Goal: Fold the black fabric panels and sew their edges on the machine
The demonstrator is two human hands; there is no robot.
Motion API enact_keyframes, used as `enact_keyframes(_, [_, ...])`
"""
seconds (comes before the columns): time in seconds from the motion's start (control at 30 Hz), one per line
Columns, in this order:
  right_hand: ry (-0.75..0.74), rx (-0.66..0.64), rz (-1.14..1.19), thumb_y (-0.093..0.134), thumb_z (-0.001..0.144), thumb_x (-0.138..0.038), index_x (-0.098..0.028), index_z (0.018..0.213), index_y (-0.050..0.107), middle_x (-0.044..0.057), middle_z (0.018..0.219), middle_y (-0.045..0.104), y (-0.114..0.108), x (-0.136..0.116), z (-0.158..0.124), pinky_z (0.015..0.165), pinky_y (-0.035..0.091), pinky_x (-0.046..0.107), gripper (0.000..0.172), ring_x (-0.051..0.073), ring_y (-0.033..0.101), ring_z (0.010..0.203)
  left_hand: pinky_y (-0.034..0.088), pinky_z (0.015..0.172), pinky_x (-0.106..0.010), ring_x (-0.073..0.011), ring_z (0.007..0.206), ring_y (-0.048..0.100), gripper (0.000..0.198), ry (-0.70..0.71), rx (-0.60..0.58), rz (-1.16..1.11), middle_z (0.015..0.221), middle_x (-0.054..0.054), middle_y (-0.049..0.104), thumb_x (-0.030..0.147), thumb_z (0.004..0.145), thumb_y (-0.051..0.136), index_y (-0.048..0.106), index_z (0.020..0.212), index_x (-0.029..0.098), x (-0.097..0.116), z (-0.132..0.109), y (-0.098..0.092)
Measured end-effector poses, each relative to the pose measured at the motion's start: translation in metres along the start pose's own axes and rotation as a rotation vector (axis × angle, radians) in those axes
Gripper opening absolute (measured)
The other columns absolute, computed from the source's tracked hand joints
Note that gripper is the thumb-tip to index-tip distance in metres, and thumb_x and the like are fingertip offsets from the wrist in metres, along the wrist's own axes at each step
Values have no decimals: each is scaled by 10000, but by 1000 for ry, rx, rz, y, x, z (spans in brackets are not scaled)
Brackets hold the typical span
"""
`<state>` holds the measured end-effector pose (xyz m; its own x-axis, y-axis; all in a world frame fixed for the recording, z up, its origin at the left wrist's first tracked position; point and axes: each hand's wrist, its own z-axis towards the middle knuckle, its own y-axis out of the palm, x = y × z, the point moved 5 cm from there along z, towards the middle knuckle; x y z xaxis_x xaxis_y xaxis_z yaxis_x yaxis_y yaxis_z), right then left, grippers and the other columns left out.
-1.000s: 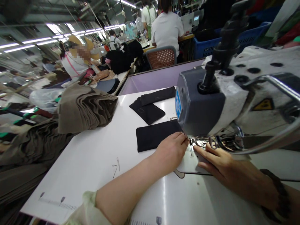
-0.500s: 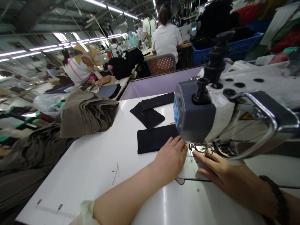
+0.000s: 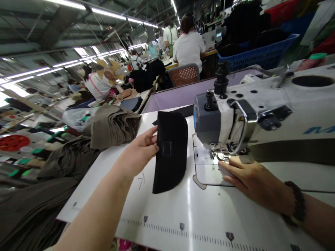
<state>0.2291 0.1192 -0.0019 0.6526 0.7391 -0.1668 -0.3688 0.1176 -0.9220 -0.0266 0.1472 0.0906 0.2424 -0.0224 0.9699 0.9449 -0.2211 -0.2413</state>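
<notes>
My left hand [image 3: 140,153] pinches the left edge of a black fabric piece [image 3: 171,164], raised and tilted over the white table. The piece has a rounded right side and a small stitched rectangle near its left edge. My right hand [image 3: 251,181] lies with fingers stretched out beside the presser foot [image 3: 222,157] of the sewing machine [image 3: 209,122], fingertips at the metal needle plate [image 3: 206,174]. I see nothing gripped in it. Partly hidden behind the raised piece, another black fabric strip [image 3: 187,111] lies on the table.
Stacked olive-brown fabric pieces [image 3: 112,127] stand at the table's left, with more heaped below. A printed ruler [image 3: 162,228] runs along the front edge. A lilac partition [image 3: 172,94] borders the back. Beyond it are a blue basket [image 3: 256,55] and a seated co-worker [image 3: 190,47].
My left hand has moved left from near the needle, lifting and turning a black fabric piece off the table. My right hand stays by the presser foot. The view has shifted slightly.
</notes>
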Motion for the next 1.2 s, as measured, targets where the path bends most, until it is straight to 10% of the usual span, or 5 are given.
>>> enact_keyframes(0.1, [-20,0,16,410,918,-285,-171,1079,586,71,880,624,0,-1,-1,589,417,279,264,152,570,678,520,699,-241,-161,788,651,585,-33,42,-210,907,-54,663,103,691,548,476,1270,155,-30,-9,17])
enact_keyframes(0.3, [-79,-8,68,397,930,-298,-178,1037,619,45,786,590,-6,-7,-2,598,397,277,274,142,530,675,405,978,-532,-287,1198,478,414,178,188,699,1314,-166,484,79,819,467,503,1226,145,-60,-29,38])
enact_keyframes(0.47, [-226,-20,71,371,945,-276,-172,1052,617,31,748,562,-10,-27,-3,661,388,294,288,139,512,692,437,994,-422,-257,1184,501,317,551,-231,1145,1290,-144,526,271,925,468,549,1179,100,-40,-46,91])
enact_keyframes(0.7, [-281,39,56,313,953,-242,-161,989,619,19,713,527,-7,-55,-4,628,344,308,319,146,463,651,381,1036,-394,-297,1242,443,631,488,-253,1289,1323,-207,480,525,898,420,491,1237,-2,-62,-43,114])
enact_keyframes(1.2, [-132,53,-117,341,946,-277,-142,1037,628,61,771,591,-9,-18,4,645,413,282,330,150,561,690,282,1084,-448,-324,1304,331,592,442,-300,1149,1362,-232,402,472,921,415,425,1268,-7,-65,17,127])
